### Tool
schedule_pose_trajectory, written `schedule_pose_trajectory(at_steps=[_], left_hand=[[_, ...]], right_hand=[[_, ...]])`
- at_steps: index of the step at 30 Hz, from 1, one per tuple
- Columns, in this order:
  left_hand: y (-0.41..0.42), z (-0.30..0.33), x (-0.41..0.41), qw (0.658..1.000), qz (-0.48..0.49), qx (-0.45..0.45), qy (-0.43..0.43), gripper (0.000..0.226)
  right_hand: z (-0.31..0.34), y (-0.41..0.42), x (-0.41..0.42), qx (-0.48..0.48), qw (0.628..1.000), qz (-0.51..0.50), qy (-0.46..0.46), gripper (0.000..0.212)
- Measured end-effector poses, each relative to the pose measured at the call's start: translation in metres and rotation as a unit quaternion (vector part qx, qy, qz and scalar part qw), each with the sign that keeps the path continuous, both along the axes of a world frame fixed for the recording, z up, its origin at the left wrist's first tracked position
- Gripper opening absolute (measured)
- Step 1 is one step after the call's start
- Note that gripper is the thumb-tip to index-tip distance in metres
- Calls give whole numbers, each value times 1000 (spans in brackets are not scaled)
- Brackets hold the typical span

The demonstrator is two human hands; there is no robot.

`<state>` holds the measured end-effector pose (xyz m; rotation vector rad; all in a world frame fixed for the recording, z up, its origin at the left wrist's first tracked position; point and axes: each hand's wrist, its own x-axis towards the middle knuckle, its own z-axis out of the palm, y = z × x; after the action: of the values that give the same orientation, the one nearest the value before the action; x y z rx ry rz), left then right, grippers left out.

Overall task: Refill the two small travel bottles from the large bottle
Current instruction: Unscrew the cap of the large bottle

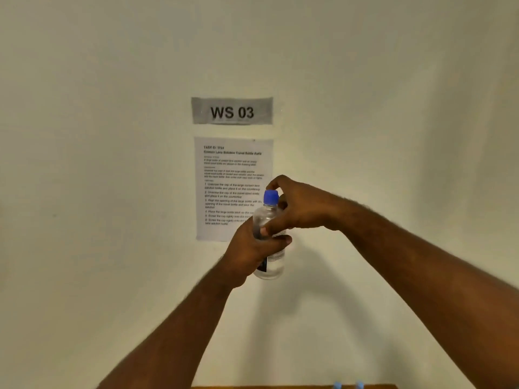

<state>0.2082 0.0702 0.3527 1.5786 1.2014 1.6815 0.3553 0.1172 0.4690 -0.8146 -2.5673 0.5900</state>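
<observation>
Large bottle [269, 248] held up in mid-frame, clear of any surface, roughly upright with a slight tilt; clear plastic, clear liquid inside, fill level not readable. Blue cap [271, 197] sits on the neck. Whether it is tight or partly loosened, cannot tell.

Left hand [252, 248] wraps around the bottle's middle, fingers closed on the body. Right hand [295, 207] comes in from the right of frame, thumb and fingertips pinched around the cap, palm arched over the top.

Behind, centre frame: wall sign [232, 111] reading "WS 03", instruction sheet [233, 189] below it, lower right corner hidden by the hands.

Bottom edge, right of centre: a strip of brown counter [252, 386] with two pale blue tops [348, 385] just poking into view, likely the travel bottles' caps; bodies out of frame, so open or closed cannot be told.

Judgement on progress: early stage. Grip reads as uncapping the large bottle, though recapping would look the same. No pouring visible. Left to do, as far as shown: cap off, open both small bottles, pour into each, recap all three
</observation>
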Motion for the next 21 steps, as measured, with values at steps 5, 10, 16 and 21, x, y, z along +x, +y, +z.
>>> schedule_pose_trajectory(at_steps=[5, 10, 16, 21], left_hand=[[-3, 28, 27, 999, 33, 3, -4, 46], [-4, 47, 44, 998, 54, 3, 20, 36], [-8, 55, 53, 998, 55, 3, 14, 32], [-13, 53, 56, 998, 58, -6, 8, 41]], right_hand=[[56, -16, 35, 107, 990, -64, 68, 69], [83, -29, 41, 229, 969, -93, 27, 36], [94, -31, 43, 229, 971, -61, 7, 19], [94, -25, 53, 152, 988, 21, 20, 24]])
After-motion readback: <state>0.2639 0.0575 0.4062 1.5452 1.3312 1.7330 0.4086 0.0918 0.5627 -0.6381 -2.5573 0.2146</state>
